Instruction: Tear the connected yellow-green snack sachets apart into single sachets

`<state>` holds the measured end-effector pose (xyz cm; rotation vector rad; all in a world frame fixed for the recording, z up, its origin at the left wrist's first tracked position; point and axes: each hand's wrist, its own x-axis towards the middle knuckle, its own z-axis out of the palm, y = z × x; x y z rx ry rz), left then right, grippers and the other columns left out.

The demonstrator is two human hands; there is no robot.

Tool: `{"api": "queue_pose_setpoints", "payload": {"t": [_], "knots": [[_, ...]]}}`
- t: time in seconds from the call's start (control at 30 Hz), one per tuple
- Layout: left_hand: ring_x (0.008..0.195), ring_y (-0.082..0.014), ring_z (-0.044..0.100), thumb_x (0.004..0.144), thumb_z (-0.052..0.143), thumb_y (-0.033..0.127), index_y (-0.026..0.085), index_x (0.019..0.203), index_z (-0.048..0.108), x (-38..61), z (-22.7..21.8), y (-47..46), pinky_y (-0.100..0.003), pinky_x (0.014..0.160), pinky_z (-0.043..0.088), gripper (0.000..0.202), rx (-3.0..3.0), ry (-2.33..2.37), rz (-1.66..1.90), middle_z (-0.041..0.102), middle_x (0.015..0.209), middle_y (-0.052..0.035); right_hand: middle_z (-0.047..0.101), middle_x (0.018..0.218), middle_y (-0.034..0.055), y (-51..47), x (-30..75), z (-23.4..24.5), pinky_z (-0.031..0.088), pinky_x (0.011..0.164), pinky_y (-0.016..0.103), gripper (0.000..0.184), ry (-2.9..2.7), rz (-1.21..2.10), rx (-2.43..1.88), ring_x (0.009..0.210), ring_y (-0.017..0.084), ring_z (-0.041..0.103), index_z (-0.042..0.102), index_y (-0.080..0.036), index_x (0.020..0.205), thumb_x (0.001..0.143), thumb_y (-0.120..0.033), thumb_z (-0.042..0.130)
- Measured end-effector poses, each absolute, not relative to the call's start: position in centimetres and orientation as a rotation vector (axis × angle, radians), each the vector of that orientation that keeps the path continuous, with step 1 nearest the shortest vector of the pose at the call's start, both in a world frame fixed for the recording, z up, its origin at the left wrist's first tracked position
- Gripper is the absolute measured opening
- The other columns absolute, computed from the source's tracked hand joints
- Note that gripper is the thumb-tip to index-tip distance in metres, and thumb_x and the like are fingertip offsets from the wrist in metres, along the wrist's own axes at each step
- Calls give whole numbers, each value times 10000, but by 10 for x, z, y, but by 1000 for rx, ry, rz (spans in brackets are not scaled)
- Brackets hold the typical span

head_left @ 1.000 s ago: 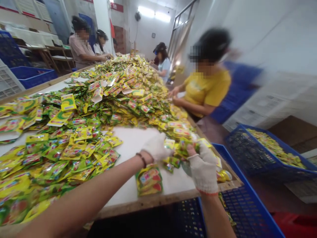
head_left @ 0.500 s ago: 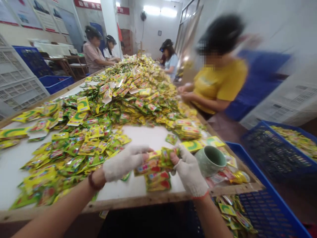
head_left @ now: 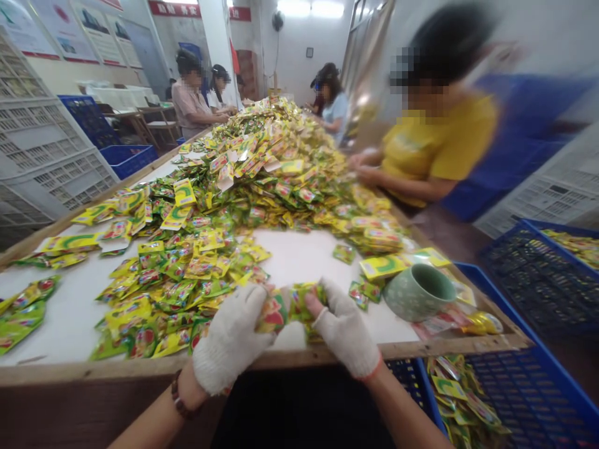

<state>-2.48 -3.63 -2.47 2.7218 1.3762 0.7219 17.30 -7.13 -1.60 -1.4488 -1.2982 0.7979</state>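
Both my hands wear white knit gloves and hold a small stack of yellow-green sachets (head_left: 292, 304) between them at the near edge of the table. My left hand (head_left: 231, 340) grips the stack's left side. My right hand (head_left: 345, 337) pinches its right end, thumb on top. A big heap of the same sachets (head_left: 262, 168) covers the white table (head_left: 299, 255) beyond. A looser spread of sachets (head_left: 178, 287) lies just left of my hands.
A green cup (head_left: 418, 291) stands on the table right of my hands. A blue crate (head_left: 519, 399) with some sachets sits below the table's right corner. A person in a yellow shirt (head_left: 435, 149) works at the right side; others sit farther back. White crates (head_left: 42, 162) stack at left.
My hands drew the stack of sachets back from the table's right side to the near edge in front of me. The view shifted, bringing the green cup and the crate's contents into sight.
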Motion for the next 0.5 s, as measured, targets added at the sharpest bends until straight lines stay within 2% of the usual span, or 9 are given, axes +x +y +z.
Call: {"api": "queue_pose_setpoints", "payload": {"t": [0.13,0.33,0.5], "knots": [[996,-275,603,668,657,184,200,1167,497,-27,-22,-42,-413,879,500,524,2849,1188,656,634,1051,-84,661,823,39,-71,177,-4,491,707,315,206,-1636,911,-1514,773,200,601,613,-183,872,856,-365,518],[967,-287,608,703,638,196,153,1204,470,-22,-30,-45,-427,851,514,530,2892,1306,789,631,1037,-115,630,747,22,-72,158,-2,451,654,276,187,-1634,675,-1557,685,166,563,571,-187,842,878,-343,475],[1003,-274,596,662,663,159,159,1228,465,-26,-33,-46,-400,867,516,600,2844,1282,876,621,1067,-103,598,715,9,-71,168,4,421,607,244,171,-1696,1014,-1500,665,148,531,590,-172,790,861,-304,507]]}}
